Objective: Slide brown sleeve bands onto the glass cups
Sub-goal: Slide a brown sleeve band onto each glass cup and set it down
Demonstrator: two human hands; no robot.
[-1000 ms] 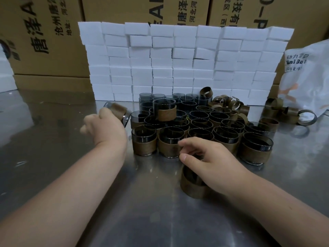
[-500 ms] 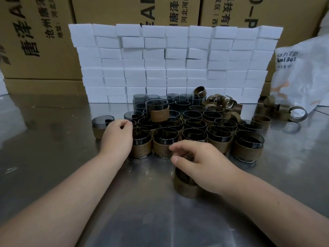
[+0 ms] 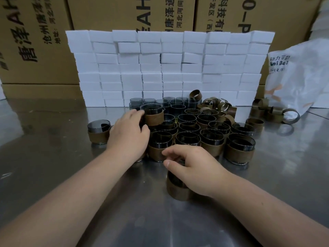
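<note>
Several dark glass cups with brown sleeve bands (image 3: 211, 139) stand clustered on the steel table (image 3: 53, 175). One sleeved cup (image 3: 154, 115) sits raised on top of the cluster. My left hand (image 3: 128, 132) is beside it, relaxed fingers reaching its left side. Another sleeved cup (image 3: 98, 133) stands alone, left of that hand. My right hand (image 3: 192, 168) curls over the top of a sleeved cup (image 3: 178, 189) in front of the cluster. Bare cups (image 3: 160, 101) stand at the back. Loose brown bands (image 3: 216, 104) lie behind and to the right.
A wall of white foam blocks (image 3: 169, 68) stands right behind the cups, with cardboard boxes (image 3: 35, 41) behind it. More loose bands (image 3: 274, 111) lie at the right by a white plastic bag (image 3: 299, 79).
My left hand set a sleeved cup down at the left of the cluster, let it go and moved right to the raised cup. My right hand stayed on its cup.
</note>
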